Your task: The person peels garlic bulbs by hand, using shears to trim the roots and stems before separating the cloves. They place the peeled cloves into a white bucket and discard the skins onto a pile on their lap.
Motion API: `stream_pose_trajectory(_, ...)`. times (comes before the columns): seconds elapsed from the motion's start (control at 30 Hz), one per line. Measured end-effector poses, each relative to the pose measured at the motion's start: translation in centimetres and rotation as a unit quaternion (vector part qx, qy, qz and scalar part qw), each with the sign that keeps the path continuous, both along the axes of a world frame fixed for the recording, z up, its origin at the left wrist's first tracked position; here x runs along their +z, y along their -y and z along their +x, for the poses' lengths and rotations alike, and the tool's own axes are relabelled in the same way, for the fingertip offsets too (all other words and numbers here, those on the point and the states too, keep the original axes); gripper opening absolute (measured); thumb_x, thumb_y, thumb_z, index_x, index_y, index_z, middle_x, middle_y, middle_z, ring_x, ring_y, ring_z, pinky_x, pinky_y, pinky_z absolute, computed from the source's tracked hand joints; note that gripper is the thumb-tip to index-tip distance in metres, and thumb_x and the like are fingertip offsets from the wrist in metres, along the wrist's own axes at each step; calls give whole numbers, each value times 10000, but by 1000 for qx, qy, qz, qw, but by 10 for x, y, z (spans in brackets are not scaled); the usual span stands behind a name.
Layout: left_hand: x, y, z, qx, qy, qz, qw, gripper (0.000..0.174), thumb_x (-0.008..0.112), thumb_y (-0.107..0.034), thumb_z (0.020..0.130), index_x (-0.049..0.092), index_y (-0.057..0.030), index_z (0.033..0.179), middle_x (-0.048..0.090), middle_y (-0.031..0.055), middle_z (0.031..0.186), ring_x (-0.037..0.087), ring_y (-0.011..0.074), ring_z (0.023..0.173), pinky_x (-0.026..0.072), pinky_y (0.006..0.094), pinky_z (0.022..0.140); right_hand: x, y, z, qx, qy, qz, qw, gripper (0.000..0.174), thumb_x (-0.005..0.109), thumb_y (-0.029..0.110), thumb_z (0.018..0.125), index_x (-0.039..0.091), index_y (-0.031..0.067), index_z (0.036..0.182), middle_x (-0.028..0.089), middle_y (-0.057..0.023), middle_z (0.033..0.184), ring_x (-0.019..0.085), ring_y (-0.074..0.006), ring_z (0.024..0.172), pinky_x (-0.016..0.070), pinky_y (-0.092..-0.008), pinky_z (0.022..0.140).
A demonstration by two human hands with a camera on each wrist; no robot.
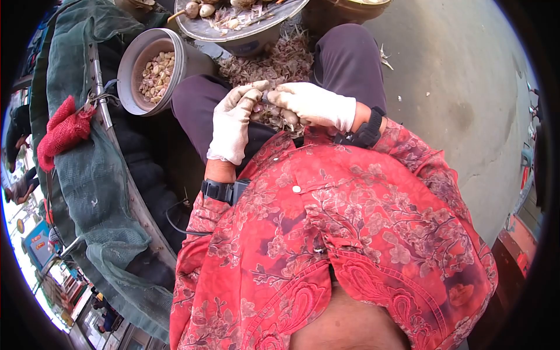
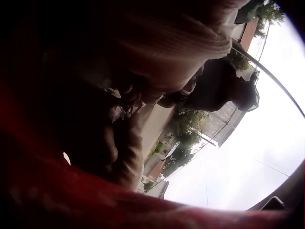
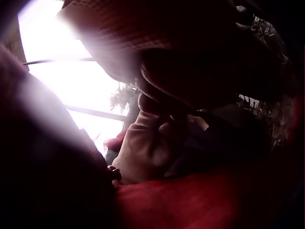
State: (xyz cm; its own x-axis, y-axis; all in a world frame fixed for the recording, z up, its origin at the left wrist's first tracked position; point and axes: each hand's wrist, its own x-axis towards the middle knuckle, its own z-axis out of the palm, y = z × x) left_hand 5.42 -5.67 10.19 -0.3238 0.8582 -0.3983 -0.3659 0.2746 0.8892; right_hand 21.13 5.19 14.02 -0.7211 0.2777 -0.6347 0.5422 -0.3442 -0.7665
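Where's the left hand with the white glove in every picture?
Head: left hand left of centre, pinching a garlic clove.
Left wrist: top centre.
Right wrist: likely lower centre, dim.
Shared landmark: red shirt along the bottom edge.

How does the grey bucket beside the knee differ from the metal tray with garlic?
The bucket is deep and lies tilted, mouth toward the person; the tray is shallow and wide. The bucket holds peeled cloves; the tray holds whole bulbs and loose skins. Both are round and grey.
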Motion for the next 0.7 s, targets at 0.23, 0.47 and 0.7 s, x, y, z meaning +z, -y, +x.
stream_pose_trajectory(0.23,-20,1,-5,25,124,15,992,241,537,-143,985,631,18,1138,675,64,1026,515,58,671,398,186,571,-39,15,-5,-6,-89,-1,996,221,515,265,989,591,62,946,528,33,727,432,-51,561,360,-216,506)
stream_pose_trajectory(0.47,-25,3,-8,3,155,16,988,229,530,-191,982,633,3,1049,622,6,843,502,65,645,379,199,552,-40,1,1,-1,-81,90,993,213,609,281,946,598,68,939,545,40,783,449,-41,614,363,-217,543)
stream_pose_trajectory(0.7,-27,3,3,17,162,13,987,140,545,-169,961,594,-43,998,590,-2,783,499,84,626,381,201,550,-50,7,-11,-105,-98,29,989,256,651,243,891,596,6,969,614,-22,745,521,-65,597,399,-240,498)
